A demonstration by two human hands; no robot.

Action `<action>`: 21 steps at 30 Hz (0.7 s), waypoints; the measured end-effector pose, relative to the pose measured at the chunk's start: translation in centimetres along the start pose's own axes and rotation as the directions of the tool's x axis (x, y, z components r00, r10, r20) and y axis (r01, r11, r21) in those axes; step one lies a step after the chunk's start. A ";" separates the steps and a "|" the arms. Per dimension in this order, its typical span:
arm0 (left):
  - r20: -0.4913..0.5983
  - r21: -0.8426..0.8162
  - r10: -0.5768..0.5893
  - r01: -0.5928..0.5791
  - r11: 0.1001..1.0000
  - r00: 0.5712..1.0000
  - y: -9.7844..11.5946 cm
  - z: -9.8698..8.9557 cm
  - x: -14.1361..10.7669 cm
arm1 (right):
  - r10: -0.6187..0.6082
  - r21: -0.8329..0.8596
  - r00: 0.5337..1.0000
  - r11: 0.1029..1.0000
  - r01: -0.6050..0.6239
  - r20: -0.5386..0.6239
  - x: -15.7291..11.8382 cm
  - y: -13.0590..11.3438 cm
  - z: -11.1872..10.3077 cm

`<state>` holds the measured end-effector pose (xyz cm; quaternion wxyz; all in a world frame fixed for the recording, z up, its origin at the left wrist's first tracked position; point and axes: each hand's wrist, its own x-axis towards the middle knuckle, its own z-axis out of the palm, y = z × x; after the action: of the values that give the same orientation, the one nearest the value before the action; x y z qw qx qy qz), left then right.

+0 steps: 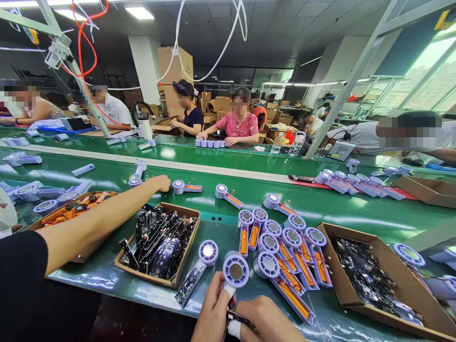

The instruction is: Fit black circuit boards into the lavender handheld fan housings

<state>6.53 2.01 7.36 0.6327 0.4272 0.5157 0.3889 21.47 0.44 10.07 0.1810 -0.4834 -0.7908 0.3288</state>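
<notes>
My left hand [215,308] is closed round the handle of a lilac fan unit [235,271], its round head facing up. Close beside it at the bottom centre, my right hand [265,316] is closed on a narrow black circuit board [239,319] against the handle. White wraps cover some fingertips. Left of my hands lies another fan unit [208,252] with a black board in its handle. Several lilac fan units with orange strips [301,263] are heaped just to the right. The lower ends of the held parts are hidden by my hands.
Cardboard trays of black boards stand left [195,232] and right [344,294]. A co-worker's arm [103,223] reaches across from the left over a box of orange parts [80,206]. Fan units lie on the green conveyor [192,209]. Other people sit across the line.
</notes>
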 end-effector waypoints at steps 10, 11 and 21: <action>0.169 -0.451 -0.029 0.104 0.886 0.985 -0.8 0.0 -0.6 | 0.325 0.555 0.900 0.823 -0.118 -0.291 0.5 2.3 5.2; 0.139 -0.404 -0.011 0.067 0.912 0.990 -0.9 0.0 -0.8 | 0.355 0.591 0.885 0.798 -0.120 -0.300 0.4 2.2 5.3; -0.203 0.125 0.035 -0.009 0.992 0.979 -3.2 0.7 -0.6 | 0.428 0.743 0.862 0.662 -0.093 -0.274 -0.2 1.4 6.5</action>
<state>7.31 0.27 4.63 0.5441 0.4289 0.5965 0.4052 18.56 -1.53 4.38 0.4701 -0.5464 -0.4633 0.5156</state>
